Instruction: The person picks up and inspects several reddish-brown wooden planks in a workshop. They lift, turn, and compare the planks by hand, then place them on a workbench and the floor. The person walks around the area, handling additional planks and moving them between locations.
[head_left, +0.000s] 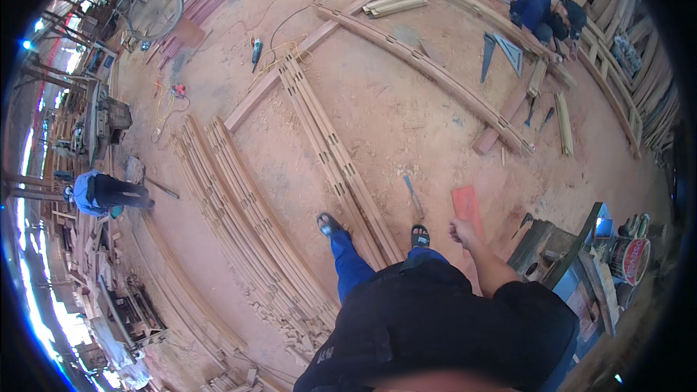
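My right hand (465, 234) is curled into a loose fist at my right side, and I see nothing sticking out of it. An orange-red board (466, 205) shows just past the hand and runs down beside the forearm; I cannot tell whether they touch. My left hand is out of the picture. A chisel-like tool with a wooden handle (414, 196) lies on the floor ahead of my right foot. By my feet, long wooden strips with dark slots (327, 152) stretch away from me, their far ends near a crosswise beam (254, 105).
Rows of slotted strips (250, 210) lie to the left. A slotted beam (428, 69), a handsaw (487, 56) and a set square (510, 54) are ahead right. A power tool (256, 53) trails a cord. Two people (537, 18) (98, 192) work farther off. A bucket (628, 258) stands right.
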A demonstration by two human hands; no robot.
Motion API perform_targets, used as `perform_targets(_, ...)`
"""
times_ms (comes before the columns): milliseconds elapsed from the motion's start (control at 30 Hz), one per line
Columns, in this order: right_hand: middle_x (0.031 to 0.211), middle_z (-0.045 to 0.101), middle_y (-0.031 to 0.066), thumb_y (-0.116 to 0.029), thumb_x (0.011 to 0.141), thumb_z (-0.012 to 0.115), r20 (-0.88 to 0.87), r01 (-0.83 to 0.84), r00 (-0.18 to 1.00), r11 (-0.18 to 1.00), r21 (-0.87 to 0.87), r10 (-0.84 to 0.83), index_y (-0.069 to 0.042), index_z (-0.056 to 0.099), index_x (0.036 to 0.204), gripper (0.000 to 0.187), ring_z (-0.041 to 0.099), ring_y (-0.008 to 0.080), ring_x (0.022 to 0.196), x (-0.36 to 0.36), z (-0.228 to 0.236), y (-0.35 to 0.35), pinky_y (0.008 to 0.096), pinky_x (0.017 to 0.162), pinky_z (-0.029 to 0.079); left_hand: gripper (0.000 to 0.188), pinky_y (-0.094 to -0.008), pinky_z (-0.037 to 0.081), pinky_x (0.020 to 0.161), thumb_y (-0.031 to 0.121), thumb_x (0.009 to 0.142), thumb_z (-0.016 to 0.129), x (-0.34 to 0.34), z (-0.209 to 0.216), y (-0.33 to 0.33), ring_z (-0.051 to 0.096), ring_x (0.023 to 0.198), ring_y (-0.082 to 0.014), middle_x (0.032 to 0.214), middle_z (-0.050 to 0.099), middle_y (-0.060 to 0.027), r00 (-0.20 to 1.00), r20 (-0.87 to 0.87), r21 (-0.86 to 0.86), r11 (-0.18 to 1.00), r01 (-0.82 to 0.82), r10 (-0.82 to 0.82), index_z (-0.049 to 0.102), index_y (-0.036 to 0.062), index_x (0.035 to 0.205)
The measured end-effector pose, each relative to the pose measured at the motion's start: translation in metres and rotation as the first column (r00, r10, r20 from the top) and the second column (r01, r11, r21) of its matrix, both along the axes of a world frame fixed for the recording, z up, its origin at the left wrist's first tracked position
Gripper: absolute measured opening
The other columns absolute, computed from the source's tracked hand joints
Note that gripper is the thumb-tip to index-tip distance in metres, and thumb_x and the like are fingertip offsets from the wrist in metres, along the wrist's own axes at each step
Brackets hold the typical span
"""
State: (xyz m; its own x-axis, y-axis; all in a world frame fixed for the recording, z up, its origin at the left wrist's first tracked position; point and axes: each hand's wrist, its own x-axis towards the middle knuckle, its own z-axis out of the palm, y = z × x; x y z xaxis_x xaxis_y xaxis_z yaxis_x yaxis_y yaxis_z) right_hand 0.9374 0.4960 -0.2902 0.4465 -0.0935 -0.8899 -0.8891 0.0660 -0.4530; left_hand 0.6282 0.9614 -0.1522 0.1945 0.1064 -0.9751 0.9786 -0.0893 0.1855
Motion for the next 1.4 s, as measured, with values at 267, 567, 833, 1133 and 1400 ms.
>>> perform_targets(267, 0.073, 0.064, 0.0038, -0.034, 0.097, 0.062, 0.176, -0.067, 0.981, 0.995, -0.079, 0.08, -0.012, 0.065, 0.097, 0.022, 0.062, 0.0145, 0.058, 0.172, 0.05, 0.195, 0.0286, 0.051, 0.047, 0.027, -0.0331, 0.055, 0.072, 0.027, 0.096, 0.065, 0.121, 0.034, 0.159, 0.072, 0.082, -0.0202, 0.095, 0.075, -0.0104, 0.989, 0.123, -0.127, 0.987, 0.101, -0.085, 0.073, 0.0032, 0.105)
perform_targets(567, 0.085, 0.067, 0.0037, -0.035, 0.1, 0.057, 0.137, -0.017, 0.99, 0.987, -0.162, 0.04, -0.012, 0.064, 0.103, 0.024, 0.065, 0.0163, 0.069, 0.208, 0.064, 0.292, 0.0323, 0.059, 0.05, 0.028, -0.0342, 0.055, 0.074, 0.028, 0.095, 0.066, 0.247, 0.13, 0.321, 0.072, 0.082, -0.0214, 0.097, 0.076, -0.0105, 0.956, 0.214, -0.318, 0.911, 0.263, -0.201, 0.074, 0.0029, 0.101)
perform_targets(833, 0.061, 0.054, 0.0025, -0.026, 0.099, 0.059, -0.132, -0.119, 0.986, 0.984, -0.132, 0.101, -0.011, 0.062, 0.075, 0.028, 0.05, 0.0167, 0.048, 0.214, -0.063, 0.276, 0.0341, 0.044, 0.038, 0.029, -0.0352, 0.055, 0.076, 0.03, 0.095, 0.066, 0.399, 0.098, 0.392, 0.072, 0.083, -0.0225, 0.098, 0.076, -0.0106, 0.942, 0.245, -0.211, 0.935, 0.284, -0.231, 0.075, 0.0026, 0.098)
perform_targets(1133, 0.094, 0.074, 0.018, -0.02, 0.081, 0.062, -0.134, -0.715, -0.054, -0.132, -0.687, 0.989, -0.008, 0.075, 0.098, 0.024, 0.07, 0.0388, 0.086, 0.651, -0.046, 0.35, 0.0522, 0.08, 0.054, 0.037, -0.0371, 0.056, 0.072, 0.03, 0.096, 0.068, 0.605, 0.013, 0.413, 0.073, 0.083, -0.0222, 0.108, 0.073, -0.0119, 0.771, 0.215, 0.116, 0.768, -0.63, 0.6, 0.069, 0.0038, 0.122)
perform_targets(1400, 0.081, 0.066, 0.0073, -0.014, 0.094, 0.061, 0.665, -0.397, 0.355, 0.75, -0.529, 0.657, 0.003, 0.065, 0.108, 0.023, 0.063, 0.0175, 0.075, 1.081, 0.13, 0.646, 0.0352, 0.067, 0.052, 0.037, -0.0382, 0.058, 0.074, 0.026, 0.097, 0.067, 0.687, -0.021, 0.44, 0.073, 0.081, -0.0244, 0.109, 0.072, -0.0153, 0.627, 0.382, 0.119, 0.636, -0.762, 0.679, 0.068, 0.0018, 0.125)
